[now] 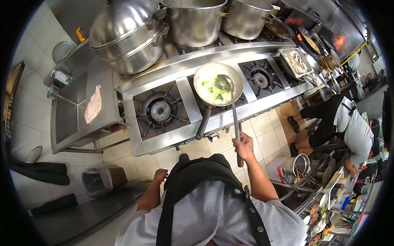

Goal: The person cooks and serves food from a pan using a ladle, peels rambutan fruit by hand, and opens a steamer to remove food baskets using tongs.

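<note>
My right hand point(245, 146) is wrapped round the handle of a long metal ladle point(234, 108). The ladle's bowl rests inside a light-coloured frying pan point(198, 74), among green and pale yellow food pieces point(217, 91). The pan sits on the middle burner of the stove, its dark handle point(204, 122) pointing toward me. My left hand point(161, 175) hangs beside my apron, away from the stove, with its fingers partly curled; whether they hold anything is too small to tell.
Large steel pots point(195, 22) line the back. Bare burners point(160, 110) flank the pan. A pink cloth point(93, 105) lies on the left counter. A tray point(295, 61) stands right of the stove. At the right, another person point(349, 127) bends over a counter. A bin point(104, 180) is at lower left.
</note>
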Available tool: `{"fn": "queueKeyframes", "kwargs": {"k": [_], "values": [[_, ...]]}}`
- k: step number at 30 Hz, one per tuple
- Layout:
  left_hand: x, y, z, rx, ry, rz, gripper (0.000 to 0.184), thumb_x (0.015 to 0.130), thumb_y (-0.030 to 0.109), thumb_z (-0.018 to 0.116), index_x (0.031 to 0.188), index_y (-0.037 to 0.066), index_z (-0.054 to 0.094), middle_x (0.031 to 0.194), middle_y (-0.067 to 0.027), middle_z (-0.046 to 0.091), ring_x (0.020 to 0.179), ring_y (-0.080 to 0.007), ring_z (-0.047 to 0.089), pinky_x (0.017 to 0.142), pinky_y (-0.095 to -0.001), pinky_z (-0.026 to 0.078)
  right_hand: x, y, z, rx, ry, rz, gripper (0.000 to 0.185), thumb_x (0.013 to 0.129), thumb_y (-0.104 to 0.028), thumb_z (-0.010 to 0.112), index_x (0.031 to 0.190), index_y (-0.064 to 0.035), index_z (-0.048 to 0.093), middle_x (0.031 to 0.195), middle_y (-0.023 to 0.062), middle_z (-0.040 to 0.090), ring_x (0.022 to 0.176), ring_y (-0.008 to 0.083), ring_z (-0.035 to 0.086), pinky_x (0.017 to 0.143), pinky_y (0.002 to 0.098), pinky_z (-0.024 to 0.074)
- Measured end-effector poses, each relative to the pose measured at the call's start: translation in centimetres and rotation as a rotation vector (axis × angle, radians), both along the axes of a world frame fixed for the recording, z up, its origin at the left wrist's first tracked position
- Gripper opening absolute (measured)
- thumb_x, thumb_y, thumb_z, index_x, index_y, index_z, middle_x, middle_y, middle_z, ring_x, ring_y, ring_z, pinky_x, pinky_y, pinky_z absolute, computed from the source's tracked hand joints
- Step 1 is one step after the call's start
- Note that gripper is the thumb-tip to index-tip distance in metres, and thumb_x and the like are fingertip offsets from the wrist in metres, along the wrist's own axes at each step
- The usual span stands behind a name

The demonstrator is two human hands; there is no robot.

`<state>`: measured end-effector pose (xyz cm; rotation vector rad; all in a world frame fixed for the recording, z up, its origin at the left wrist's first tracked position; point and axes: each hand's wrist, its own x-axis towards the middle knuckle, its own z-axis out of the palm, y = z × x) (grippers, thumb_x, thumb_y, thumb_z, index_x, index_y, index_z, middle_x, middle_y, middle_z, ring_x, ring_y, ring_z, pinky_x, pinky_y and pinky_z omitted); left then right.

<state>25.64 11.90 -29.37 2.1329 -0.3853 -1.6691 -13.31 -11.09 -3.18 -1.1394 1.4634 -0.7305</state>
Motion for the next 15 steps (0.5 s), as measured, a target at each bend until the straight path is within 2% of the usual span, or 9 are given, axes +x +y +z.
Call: {"fn": "queueKeyframes", "kwargs": {"k": [8,11,15], "values": [[0.5,0.5,-0.4,0.029,0.001,-0.055,0.024,0.087,0.027,0.060,0.098,0.006,0.062,0.077,-0.0048,0.063,0.059,-0.0175,0.059,0.046,-0.0323,0.041,-0.5,1.0,3.7,-0.020,0.008,-0.035,0.028,0.080,-0.009,0.061,0.105,0.0039,0.061,0.063,0.0038,0.055,0.046,0.0099,0.050,0.043,0.0253,0.0415],[0.4,0.2,0.0,0.043,0.007,-0.038,0.022,0.087,0.027,0.060,0.096,0.007,0.063,0.077,-0.0045,0.063,0.059,-0.0170,0.059,0.046,-0.0314,0.041,-0.5,1.4,4.2,0.012,-0.079,-0.013,0.029,0.080,-0.008,0.060,0.106,0.0040,0.061,0.063,0.0033,0.055,0.046,0.0092,0.050,0.043,0.0238,0.0416],[0.4,-0.2,-0.3,0.021,0.013,-0.035,0.023,0.087,0.027,0.059,0.096,0.006,0.063,0.076,-0.0043,0.062,0.059,-0.0163,0.058,0.045,-0.0305,0.041,0.0,1.8,5.1,0.088,-0.260,0.004,0.017,0.080,-0.006,0.060,0.095,0.0023,0.062,0.063,0.0026,0.055,0.045,0.0085,0.049,0.043,0.0224,0.0413]]}}
